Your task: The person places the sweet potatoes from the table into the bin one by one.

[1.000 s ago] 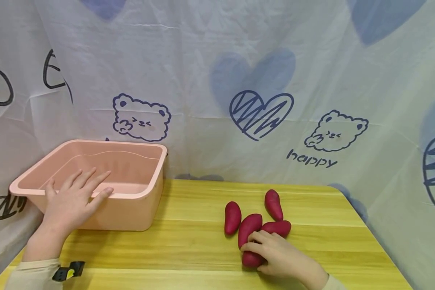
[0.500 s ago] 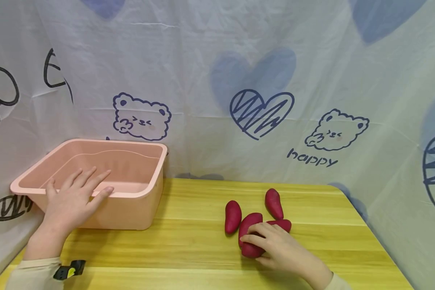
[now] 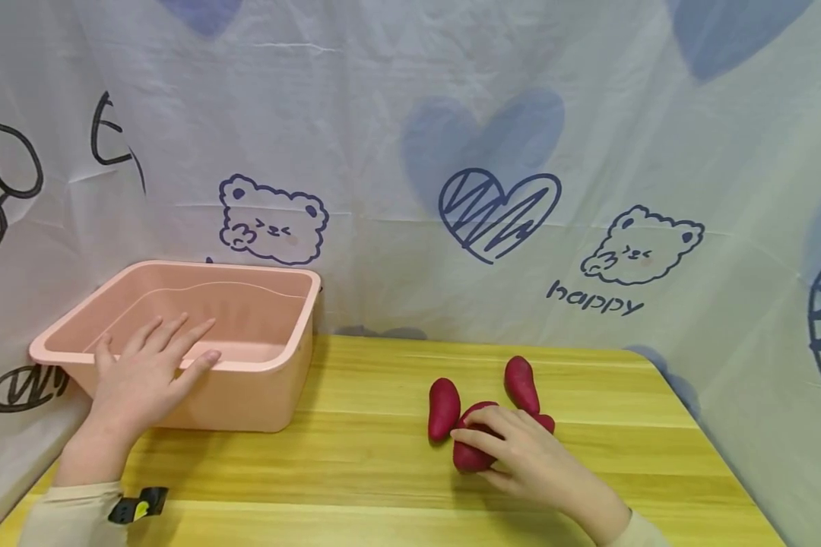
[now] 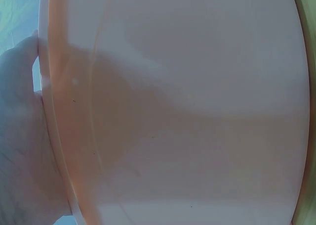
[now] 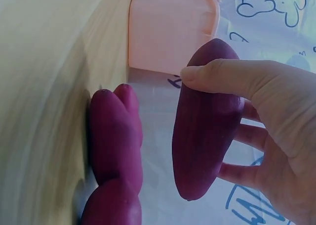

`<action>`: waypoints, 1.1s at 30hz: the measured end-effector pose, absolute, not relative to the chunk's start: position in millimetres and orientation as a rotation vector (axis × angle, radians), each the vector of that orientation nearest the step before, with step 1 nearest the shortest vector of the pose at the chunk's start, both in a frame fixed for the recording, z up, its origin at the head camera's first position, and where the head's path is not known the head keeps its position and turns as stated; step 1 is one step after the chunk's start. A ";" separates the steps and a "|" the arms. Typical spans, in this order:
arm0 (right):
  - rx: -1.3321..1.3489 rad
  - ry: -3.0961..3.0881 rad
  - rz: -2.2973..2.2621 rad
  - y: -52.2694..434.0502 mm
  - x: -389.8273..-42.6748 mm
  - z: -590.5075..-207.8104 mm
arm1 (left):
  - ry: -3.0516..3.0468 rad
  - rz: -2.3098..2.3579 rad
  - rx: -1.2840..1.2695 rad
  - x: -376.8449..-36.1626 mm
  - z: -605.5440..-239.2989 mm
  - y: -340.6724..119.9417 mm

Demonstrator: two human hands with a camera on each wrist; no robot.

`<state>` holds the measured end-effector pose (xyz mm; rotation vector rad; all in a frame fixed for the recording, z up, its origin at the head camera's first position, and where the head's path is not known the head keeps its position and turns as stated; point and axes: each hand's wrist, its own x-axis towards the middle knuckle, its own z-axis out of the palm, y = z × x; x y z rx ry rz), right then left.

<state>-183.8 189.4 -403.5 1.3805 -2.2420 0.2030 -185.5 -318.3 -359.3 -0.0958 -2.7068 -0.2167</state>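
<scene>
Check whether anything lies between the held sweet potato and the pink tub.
Nothing visible does. The right hand grips the sweet potato; only bare table separates it from the tub, where the left hand rests on the near rim.

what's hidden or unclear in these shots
- Head view: the right hand covers most of the purple sweet potato in its grip and of the one behind it.
- Left wrist view: the pink plastic tub fills the frame; the left hand is blurred and cut off by the left edge.
- Right wrist view: the lower sweet potato is cut off below.
</scene>
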 end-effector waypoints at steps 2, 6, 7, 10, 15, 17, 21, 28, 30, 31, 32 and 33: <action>1.394 -2.229 0.203 186.7 -185.7 -401.7 | -2.705 -0.220 -0.098 -185.9 -360.0 -318.6; 1.414 -2.228 0.203 179.5 -188.1 -396.5 | -2.705 -0.224 -0.102 -186.0 -359.8 -318.1; 1.416 -2.231 0.199 177.4 -188.7 -395.0 | -2.704 -0.224 -0.104 -186.0 -359.7 -317.9; 1.407 -2.253 0.175 170.1 -190.4 -389.8 | -2.701 -0.228 -0.107 -185.9 -359.9 -317.7; 1.423 -2.268 0.150 158.2 -195.5 -381.5 | -2.698 -0.231 -0.110 -185.9 -360.0 -317.5; 1.433 -2.259 0.156 153.4 -198.4 -379.3 | -2.697 -0.231 -0.109 -185.7 -359.9 -317.5; 1.453 -2.211 0.154 143.3 -204.9 -376.0 | -2.699 -0.232 -0.108 -186.1 -360.3 -317.7; 1.461 -2.129 0.162 123.4 -214.4 -366.4 | -2.702 -0.230 -0.101 -185.5 -359.6 -317.9; 1.458 -2.114 0.167 116.9 -216.3 -362.6 | -2.702 -0.227 -0.100 -185.5 -359.1 -317.6; 1.455 -2.107 0.165 113.7 -217.2 -360.8 | -2.701 -0.225 -0.099 -185.5 -358.7 -317.4; 1.453 -2.100 0.163 110.5 -218.0 -359.0 | -2.701 -0.226 -0.099 -185.5 -358.4 -317.2; 1.451 -2.099 0.160 107.4 -218.8 -357.4 | -2.701 -0.227 -0.099 -185.6 -358.1 -316.9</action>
